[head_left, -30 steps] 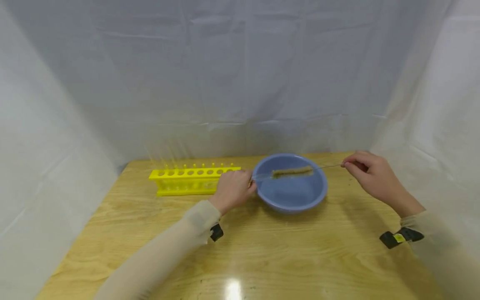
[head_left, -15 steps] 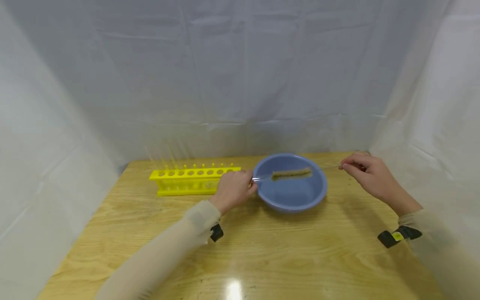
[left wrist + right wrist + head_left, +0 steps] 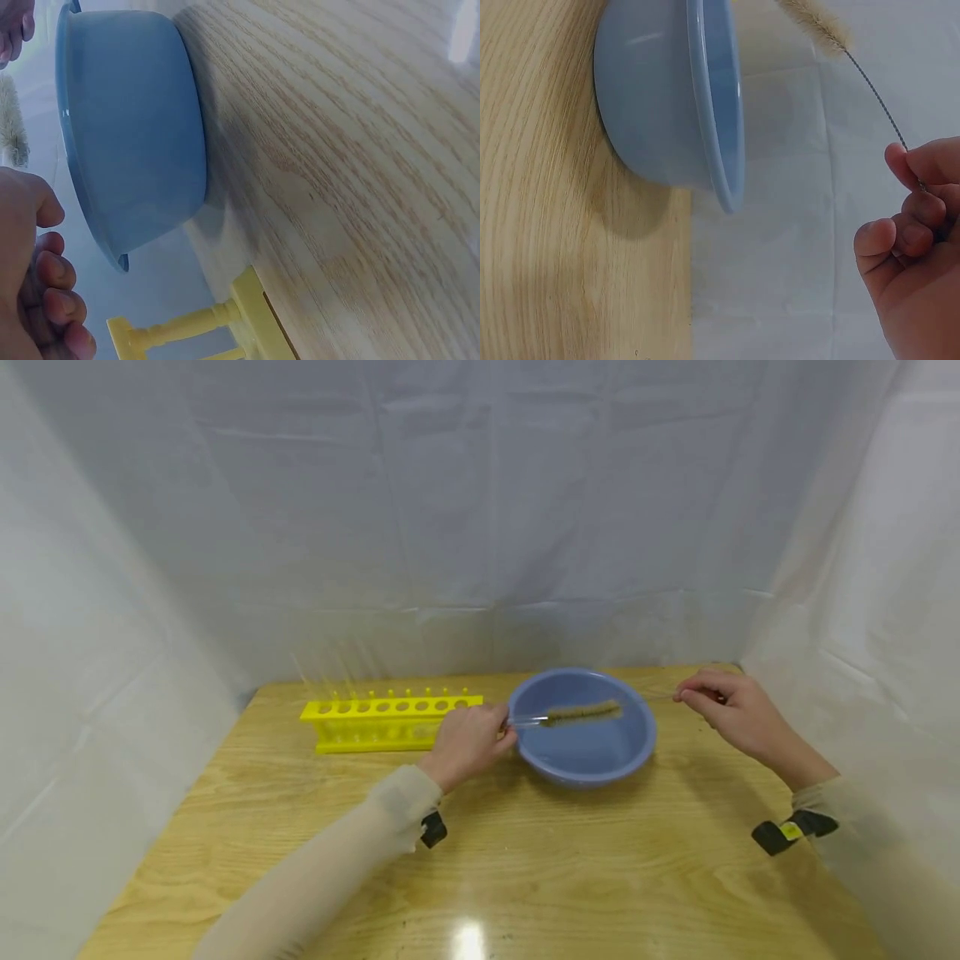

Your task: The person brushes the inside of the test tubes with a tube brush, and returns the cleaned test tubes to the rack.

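My left hand point(image 3: 471, 737) grips a clear glass test tube point(image 3: 527, 722), which lies nearly level with its mouth pointing right. A test tube brush point(image 3: 585, 713) with tan bristles is in line with the tube, its left end at the mouth; how far it reaches inside I cannot tell. My right hand point(image 3: 738, 714) pinches the brush's thin twisted wire point(image 3: 877, 97) between thumb and fingers. Both tools are above a blue basin point(image 3: 588, 758). In the left wrist view, curled fingers point(image 3: 60, 289) hide most of the tube.
A yellow test tube rack point(image 3: 375, 727) stands left of the basin, partly behind my left hand. Several clear tubes point(image 3: 345, 670) slant up at its left end. Light sheeting point(image 3: 480, 527) encloses the back and sides of the wooden table point(image 3: 570, 877).
My right hand has shifted slightly left and a little down, and the brush has moved with it toward the tube. The left hand has stayed almost still.
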Tool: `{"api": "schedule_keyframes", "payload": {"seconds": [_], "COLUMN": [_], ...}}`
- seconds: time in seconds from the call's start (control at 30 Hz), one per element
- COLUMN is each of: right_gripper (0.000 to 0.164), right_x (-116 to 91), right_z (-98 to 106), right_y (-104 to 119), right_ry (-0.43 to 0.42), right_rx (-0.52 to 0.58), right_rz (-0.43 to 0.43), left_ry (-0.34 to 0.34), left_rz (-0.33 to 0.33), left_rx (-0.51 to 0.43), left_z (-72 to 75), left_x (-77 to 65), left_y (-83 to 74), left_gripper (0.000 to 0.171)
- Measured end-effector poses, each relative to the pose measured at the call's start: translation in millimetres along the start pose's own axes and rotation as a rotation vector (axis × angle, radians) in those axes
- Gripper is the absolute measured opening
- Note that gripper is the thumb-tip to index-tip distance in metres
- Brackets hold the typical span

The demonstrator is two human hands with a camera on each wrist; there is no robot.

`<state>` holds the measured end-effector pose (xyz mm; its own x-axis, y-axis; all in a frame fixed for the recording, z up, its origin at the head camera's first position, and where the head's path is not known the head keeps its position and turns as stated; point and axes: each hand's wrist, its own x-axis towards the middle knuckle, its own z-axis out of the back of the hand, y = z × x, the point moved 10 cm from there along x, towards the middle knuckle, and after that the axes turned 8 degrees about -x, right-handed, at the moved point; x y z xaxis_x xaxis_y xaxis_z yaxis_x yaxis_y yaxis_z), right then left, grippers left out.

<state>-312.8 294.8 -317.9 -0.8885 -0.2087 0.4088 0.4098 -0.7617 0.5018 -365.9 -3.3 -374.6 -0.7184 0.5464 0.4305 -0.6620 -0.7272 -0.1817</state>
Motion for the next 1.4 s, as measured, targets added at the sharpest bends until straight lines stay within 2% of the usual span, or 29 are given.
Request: {"api": "schedule_keyframes", "payload": {"seconds": [0.3,0.63,0.9,1.27,1.4], "right_gripper": [0.016,0.017,0.014,0.018,0.018], "right_x": [4,11,16,23,25], "right_z": [-17,-37,-53,-73,-84], "right_y": [10,11,17,26,36], "right_ry": [0.03,0.051,0.075,0.11,0.131], "right_rx": [0.0,-0.012,0.054,0.083,0.106], "right_rz": [0.06,0.043,0.016,-0.022,-0.006], "left_ry": [-0.017,0.009,0.001,0.026,0.043], "left_rz": [-0.051,-0.022,-0.035,0.002,0.002], "left_rx": [0.001,0.018,0.052,0.066,0.079], "left_z": [1.9,-2.2,-2.2,-5.0,-6.2], "left_x": [2.6,3.0,3.6,5.2,9.6], "left_y": [-13.1,-14.0,-19.2,-22.1,-30.0], "left_gripper": [0.018,0.019,0.021,0.022,0.024]}}
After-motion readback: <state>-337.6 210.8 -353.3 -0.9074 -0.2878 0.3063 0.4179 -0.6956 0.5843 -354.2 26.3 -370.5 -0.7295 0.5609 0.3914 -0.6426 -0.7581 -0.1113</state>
